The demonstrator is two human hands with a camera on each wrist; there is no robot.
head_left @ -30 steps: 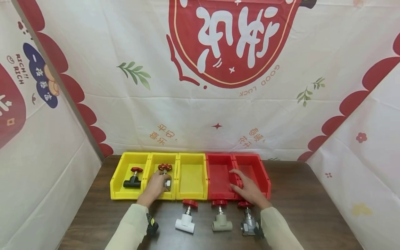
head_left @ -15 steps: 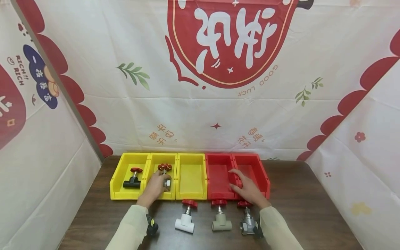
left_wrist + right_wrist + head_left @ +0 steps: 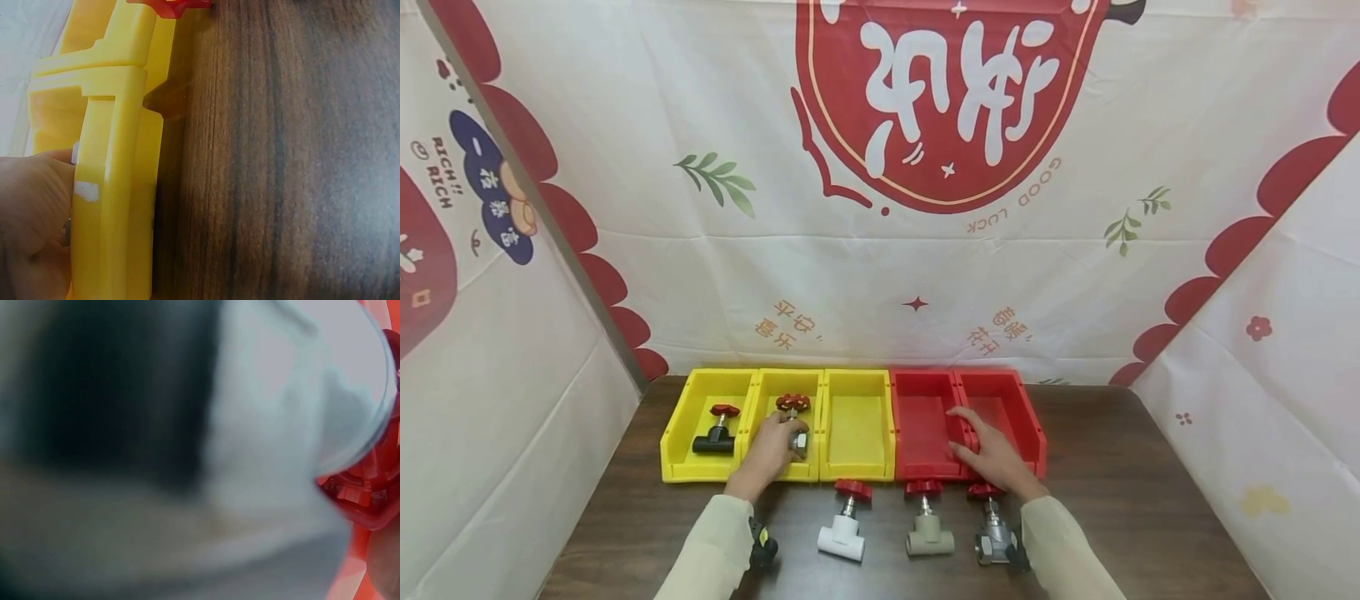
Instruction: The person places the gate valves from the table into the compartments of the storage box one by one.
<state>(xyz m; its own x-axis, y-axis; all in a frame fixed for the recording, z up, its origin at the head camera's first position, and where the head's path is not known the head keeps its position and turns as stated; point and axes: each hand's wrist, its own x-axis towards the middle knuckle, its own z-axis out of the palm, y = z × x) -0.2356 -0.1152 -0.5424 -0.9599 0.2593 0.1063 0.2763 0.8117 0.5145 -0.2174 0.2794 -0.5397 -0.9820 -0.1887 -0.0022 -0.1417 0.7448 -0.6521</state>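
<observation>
In the head view my left hand point(image 3: 766, 452) reaches into the second yellow bin point(image 3: 747, 408). Its fingers are curled round the body of a metal valve point(image 3: 800, 442) with a red handwheel. The bin's front wall point(image 3: 109, 187) hides most of those fingers in the left wrist view. My right hand point(image 3: 995, 457) hovers over the divider between the two red bins point(image 3: 925, 408), thumb and fingers apart, holding nothing. Beneath the right wrist lies another metal valve point(image 3: 994, 542); the right wrist view, mostly filled by blurred sleeve, shows a red handwheel point(image 3: 375, 487) at its right edge.
A black valve point(image 3: 714, 438) lies in the leftmost yellow bin. White point(image 3: 842, 536) and olive-grey point(image 3: 929, 535) valves lie on the brown wooden table point(image 3: 1120, 500) before the bins. Printed cloth point(image 3: 880, 275) hangs behind and on both sides.
Both hands stay in place over the bins. The head view has shifted slightly, so everything sits a little further left in it.
</observation>
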